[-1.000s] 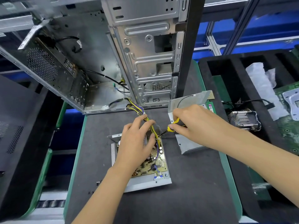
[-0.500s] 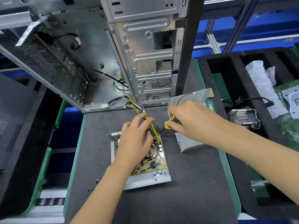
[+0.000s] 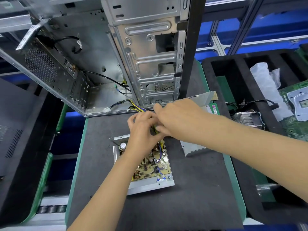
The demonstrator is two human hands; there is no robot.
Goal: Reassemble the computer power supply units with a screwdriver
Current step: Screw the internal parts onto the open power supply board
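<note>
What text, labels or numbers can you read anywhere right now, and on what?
None legible.
Motherboard edge print: too blurred.
Green memory stick sticker: too small.
White tag on the computer case: dark marks, unreadable.
Power supply board: no readable print.
</note>
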